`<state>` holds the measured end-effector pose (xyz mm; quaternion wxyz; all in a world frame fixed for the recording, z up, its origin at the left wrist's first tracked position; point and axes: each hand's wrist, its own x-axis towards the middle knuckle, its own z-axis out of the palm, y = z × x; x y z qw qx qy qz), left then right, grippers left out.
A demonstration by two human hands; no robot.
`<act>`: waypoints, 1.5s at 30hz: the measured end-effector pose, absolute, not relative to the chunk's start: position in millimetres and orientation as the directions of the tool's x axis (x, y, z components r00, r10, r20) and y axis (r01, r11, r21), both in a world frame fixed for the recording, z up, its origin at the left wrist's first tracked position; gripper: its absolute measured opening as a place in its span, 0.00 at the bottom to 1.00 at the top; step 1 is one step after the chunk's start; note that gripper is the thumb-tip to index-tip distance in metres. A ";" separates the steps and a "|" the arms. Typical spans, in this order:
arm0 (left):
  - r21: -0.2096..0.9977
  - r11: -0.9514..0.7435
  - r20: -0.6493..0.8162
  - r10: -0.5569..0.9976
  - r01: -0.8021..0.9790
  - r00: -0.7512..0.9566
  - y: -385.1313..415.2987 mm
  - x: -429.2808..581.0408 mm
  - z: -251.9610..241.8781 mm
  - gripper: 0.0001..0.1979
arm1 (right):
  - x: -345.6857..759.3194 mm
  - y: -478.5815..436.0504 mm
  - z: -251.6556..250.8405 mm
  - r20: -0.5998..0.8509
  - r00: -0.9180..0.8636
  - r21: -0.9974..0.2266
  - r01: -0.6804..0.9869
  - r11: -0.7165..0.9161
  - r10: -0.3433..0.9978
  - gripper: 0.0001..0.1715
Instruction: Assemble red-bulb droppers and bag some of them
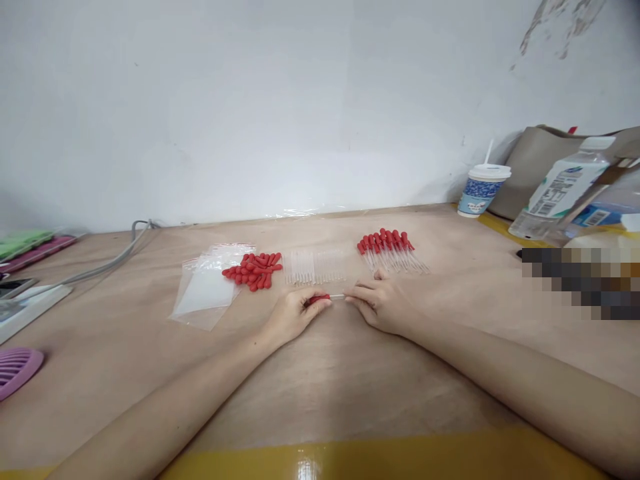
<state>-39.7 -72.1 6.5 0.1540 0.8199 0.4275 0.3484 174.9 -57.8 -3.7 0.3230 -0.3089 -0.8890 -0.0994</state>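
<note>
Between finger and thumb, my left hand (299, 312) grips a red rubber dropper bulb (319, 299). My right hand (379, 303) pinches the thin clear dropper tube (338, 297), whose left end meets the bulb; how deep it sits inside is hidden. Beyond my left hand lies a heap of loose red bulbs (254, 269). A row of bare clear tubes (314, 267) is laid out just past both hands. Behind my right hand, several droppers with red bulbs on their tubes (387, 245) lie side by side.
Clear zip bags (207, 287) lie left of the bulb heap. At the back right stand a lidded paper cup (481, 191), a tilted plastic bottle (563, 187) and a grey bag (523, 170). A grey cable (107, 265) and a pink slotted object (19, 370) are on the left.
</note>
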 end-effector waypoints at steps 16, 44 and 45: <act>0.785 -0.455 0.304 0.874 0.421 0.378 -71.2 -39.7 6.2 0.10 | 178.3 -55.6 -2.2 0.641 -0.584 -0.257 0.449 0.856 0.498 0.11; 0.601 -0.549 0.443 0.834 0.581 0.329 -69.3 -44.0 8.7 0.13 | 171.0 -56.9 7.9 0.524 -0.622 -0.127 0.619 0.775 0.582 0.12; 0.574 -0.552 0.474 0.826 0.605 0.304 -69.7 -44.3 8.9 0.15 | 174.4 -56.1 7.6 0.549 -0.590 -0.120 0.646 0.754 0.592 0.12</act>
